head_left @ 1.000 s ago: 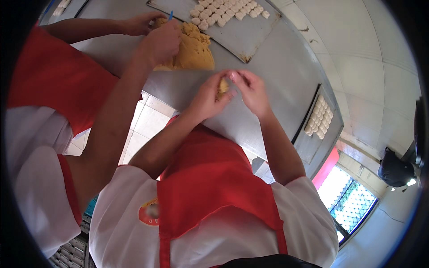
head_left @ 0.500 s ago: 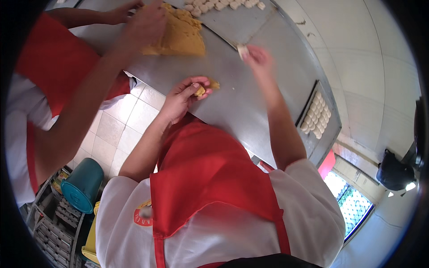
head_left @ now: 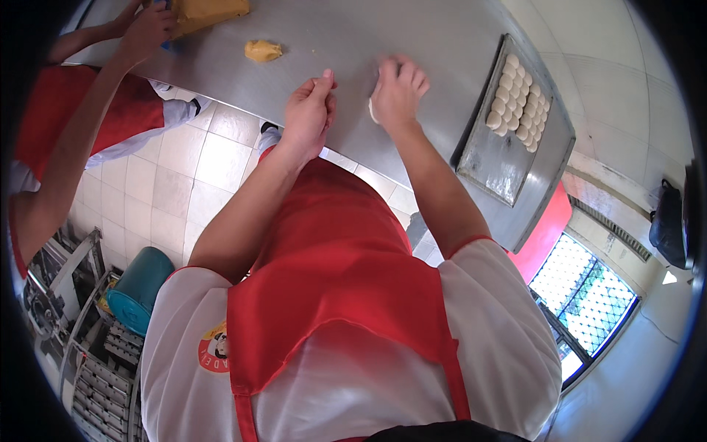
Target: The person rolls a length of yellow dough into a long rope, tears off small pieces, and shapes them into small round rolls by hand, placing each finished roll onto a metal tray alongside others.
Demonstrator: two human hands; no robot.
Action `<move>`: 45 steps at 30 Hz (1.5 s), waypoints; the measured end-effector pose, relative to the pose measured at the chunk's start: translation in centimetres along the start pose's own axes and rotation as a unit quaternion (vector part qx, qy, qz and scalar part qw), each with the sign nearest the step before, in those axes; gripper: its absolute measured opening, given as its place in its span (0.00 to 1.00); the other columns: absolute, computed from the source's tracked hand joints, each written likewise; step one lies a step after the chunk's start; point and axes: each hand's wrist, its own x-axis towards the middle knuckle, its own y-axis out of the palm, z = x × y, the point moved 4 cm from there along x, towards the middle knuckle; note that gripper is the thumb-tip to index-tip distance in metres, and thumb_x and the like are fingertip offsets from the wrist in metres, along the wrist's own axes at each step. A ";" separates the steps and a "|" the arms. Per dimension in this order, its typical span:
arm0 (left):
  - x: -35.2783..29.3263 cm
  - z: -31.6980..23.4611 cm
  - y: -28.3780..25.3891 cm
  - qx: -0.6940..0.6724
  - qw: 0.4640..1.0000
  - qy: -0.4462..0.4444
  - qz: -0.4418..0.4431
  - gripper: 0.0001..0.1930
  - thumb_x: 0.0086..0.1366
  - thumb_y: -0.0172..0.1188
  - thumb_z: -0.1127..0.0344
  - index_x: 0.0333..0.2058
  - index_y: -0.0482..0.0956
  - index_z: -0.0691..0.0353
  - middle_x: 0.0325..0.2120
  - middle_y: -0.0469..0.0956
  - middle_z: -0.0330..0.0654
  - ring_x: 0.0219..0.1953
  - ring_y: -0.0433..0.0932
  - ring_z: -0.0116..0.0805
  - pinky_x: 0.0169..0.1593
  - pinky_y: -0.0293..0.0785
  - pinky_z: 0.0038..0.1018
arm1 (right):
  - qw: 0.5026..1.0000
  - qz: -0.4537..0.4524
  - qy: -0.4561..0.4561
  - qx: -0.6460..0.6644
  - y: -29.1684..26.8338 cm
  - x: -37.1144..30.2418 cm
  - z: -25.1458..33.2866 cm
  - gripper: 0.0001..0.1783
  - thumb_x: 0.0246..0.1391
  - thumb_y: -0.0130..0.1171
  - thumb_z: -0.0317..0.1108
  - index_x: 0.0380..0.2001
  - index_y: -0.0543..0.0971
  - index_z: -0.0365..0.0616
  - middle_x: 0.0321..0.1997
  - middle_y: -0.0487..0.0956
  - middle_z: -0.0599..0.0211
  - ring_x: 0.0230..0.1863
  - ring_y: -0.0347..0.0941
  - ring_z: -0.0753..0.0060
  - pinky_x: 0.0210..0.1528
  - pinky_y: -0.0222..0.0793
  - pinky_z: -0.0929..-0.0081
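My right hand [head_left: 398, 90] lies palm down on the steel table [head_left: 353, 44], fingers curled over a small pale dough piece [head_left: 373, 112] of which only an edge shows. Just to its left, my left hand [head_left: 308, 109] rests at the table's near edge with fingers and thumb pressed together; I see nothing in it. A small yellow dough lump [head_left: 263, 50] lies loose on the table beyond my left hand. A large yellow dough block [head_left: 208, 9] sits at the top edge.
A co-worker in a red apron stands at the left, a hand [head_left: 147, 33] by the dough block. A metal tray [head_left: 492, 163] to the right holds several rows of pale dough rounds [head_left: 519, 96]. Below are tiled floor, a teal bucket [head_left: 138, 289] and racks.
My hands were together on one dough bit at the table edge. They parted; the right hand reached out and now presses a piece on the table. The view shifted, bringing the tray closer.
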 end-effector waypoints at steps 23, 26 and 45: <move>0.2 2.2 4.7 0.455 0.847 0.171 0.212 0.35 0.63 0.75 0.73 0.67 0.70 0.61 0.46 0.82 0.42 0.48 0.84 0.37 0.57 0.79 0.34 | 0.921 0.102 0.127 0.355 -3.4 -10.2 -3.6 0.24 0.65 0.69 0.42 0.57 0.79 0.38 0.46 0.82 0.56 0.52 0.79 0.57 0.56 0.75 0.59; -1.2 1.2 4.1 0.365 0.902 0.134 0.190 0.34 0.64 0.76 0.72 0.67 0.72 0.64 0.42 0.83 0.39 0.48 0.83 0.31 0.58 0.79 0.29 | 0.722 0.136 0.249 0.631 -4.3 -9.4 -1.6 0.17 0.68 0.66 0.37 0.50 0.78 0.34 0.46 0.84 0.57 0.47 0.82 0.66 0.50 0.79 0.66; -0.9 -1.3 4.7 0.433 0.860 0.150 0.224 0.12 0.73 0.66 0.70 0.52 0.87 0.67 0.40 0.89 0.41 0.39 0.86 0.27 0.48 0.84 0.27 | 0.861 0.066 0.267 0.428 -8.9 -8.3 1.8 0.19 0.63 0.64 0.20 0.56 0.83 0.36 0.48 0.84 0.57 0.44 0.85 0.68 0.45 0.84 0.74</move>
